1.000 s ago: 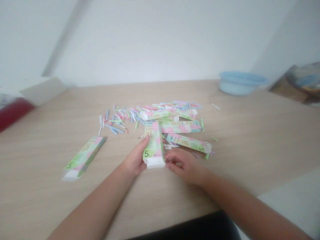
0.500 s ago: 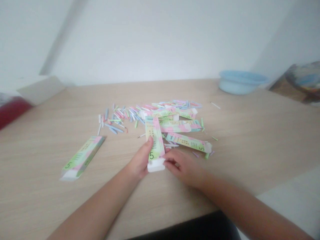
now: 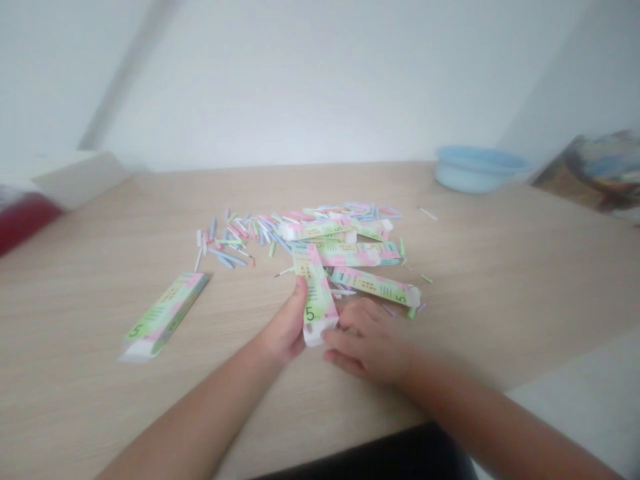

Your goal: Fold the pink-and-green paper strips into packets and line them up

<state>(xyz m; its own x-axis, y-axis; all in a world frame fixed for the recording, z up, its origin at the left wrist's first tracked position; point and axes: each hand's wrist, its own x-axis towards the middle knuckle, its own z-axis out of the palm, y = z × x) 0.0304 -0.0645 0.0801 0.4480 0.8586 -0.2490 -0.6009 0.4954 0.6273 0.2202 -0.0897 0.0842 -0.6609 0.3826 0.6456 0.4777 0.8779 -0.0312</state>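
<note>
Two bare hands are at one paper box (image 3: 323,290), which is in the middle, over the table (image 3: 250,413). The left hand (image 3: 286,327) grasps this box from the side, its thumb on the printed face. The right hand (image 3: 375,341) has bent fingers at the white end flap (image 3: 314,333); whether they pinch it, I cannot tell. One more box (image 3: 167,310) lies apart on the left. Behind, at least four boxes (image 3: 383,287) overlap, among coloured sticks (image 3: 227,259) too many to count. One blue basin (image 3: 475,175) stands far right.
</note>
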